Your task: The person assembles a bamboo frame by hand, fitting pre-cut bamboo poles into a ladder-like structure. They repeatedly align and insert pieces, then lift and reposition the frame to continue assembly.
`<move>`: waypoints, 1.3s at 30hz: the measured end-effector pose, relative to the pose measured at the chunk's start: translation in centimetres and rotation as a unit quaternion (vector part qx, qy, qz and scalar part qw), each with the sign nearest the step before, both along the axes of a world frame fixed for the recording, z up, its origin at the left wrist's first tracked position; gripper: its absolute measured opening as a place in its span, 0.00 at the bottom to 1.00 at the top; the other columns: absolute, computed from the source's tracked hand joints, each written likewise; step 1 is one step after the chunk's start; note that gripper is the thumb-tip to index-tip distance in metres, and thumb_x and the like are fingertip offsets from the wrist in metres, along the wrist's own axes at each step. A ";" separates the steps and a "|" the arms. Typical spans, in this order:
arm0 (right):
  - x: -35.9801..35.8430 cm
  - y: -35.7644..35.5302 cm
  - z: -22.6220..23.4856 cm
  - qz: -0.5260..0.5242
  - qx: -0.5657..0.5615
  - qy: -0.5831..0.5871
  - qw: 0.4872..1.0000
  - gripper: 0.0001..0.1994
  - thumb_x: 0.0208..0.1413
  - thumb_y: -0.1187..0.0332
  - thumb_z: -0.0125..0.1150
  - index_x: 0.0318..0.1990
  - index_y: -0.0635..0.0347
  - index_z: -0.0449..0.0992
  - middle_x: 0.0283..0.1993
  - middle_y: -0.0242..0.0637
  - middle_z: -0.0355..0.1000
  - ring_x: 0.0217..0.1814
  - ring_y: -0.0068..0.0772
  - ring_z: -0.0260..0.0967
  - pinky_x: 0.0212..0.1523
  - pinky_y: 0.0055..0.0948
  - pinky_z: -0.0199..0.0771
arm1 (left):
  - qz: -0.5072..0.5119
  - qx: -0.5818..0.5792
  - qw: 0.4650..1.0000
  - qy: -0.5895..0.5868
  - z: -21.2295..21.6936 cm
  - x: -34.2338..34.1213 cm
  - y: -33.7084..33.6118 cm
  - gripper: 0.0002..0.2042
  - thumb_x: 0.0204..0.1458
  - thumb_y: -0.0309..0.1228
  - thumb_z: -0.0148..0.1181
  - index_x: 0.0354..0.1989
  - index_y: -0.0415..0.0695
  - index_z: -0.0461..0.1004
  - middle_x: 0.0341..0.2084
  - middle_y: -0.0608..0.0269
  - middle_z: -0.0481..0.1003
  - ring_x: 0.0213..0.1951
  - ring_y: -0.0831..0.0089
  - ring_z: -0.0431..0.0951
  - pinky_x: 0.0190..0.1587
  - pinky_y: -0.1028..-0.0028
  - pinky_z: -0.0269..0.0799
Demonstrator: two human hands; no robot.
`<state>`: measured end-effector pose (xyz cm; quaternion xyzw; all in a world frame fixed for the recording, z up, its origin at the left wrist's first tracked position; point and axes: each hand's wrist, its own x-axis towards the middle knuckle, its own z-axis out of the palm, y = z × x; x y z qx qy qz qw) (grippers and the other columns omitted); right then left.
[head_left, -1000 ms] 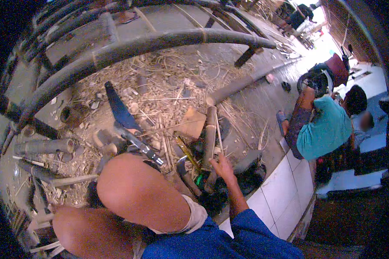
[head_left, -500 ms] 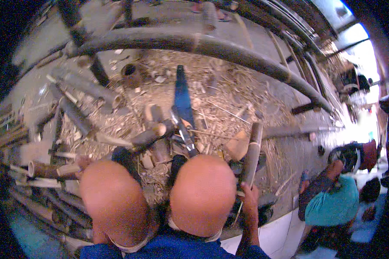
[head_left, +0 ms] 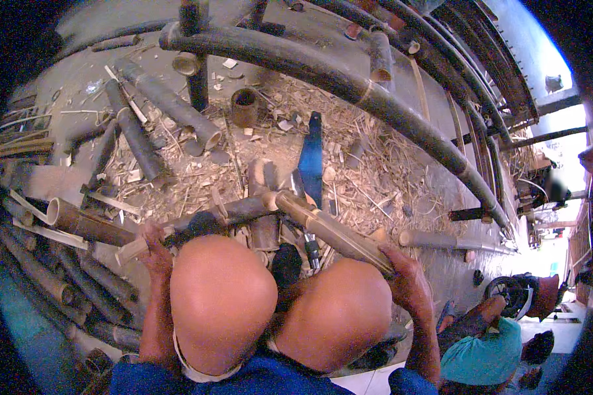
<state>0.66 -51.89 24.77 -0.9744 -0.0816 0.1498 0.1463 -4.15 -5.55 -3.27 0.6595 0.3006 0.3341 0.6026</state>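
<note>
The left hand [head_left: 155,253] looks curled round a pale flat piece [head_left: 132,251], with one end poking out. Next, the end of a dark bamboo pole [head_left: 237,209] seems to prop up a lighter bamboo tube [head_left: 339,238]. That tube slants in front of the right knee [head_left: 339,316], over a silver-and-black tool [head_left: 312,252]. The right hand [head_left: 408,276], far from the left, grips its near end, maybe to keep it from rolling.

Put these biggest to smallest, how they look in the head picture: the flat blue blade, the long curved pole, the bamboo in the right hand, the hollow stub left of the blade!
1. Long curved pole
2. Bamboo in the right hand
3. Flat blue blade
4. Hollow stub
</note>
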 end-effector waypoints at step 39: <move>8.9 9.6 5.1 0.203 -0.058 -0.104 0.972 0.24 0.49 0.67 0.70 0.54 0.54 0.70 0.48 0.48 0.66 0.48 0.55 0.72 0.48 0.46 0.75 | -0.035 0.014 0.996 0.082 2.6 0.4 -1.5 0.23 0.68 0.53 0.46 0.37 0.42 0.68 0.28 0.69 0.65 0.31 0.75 0.62 0.34 0.72 0.61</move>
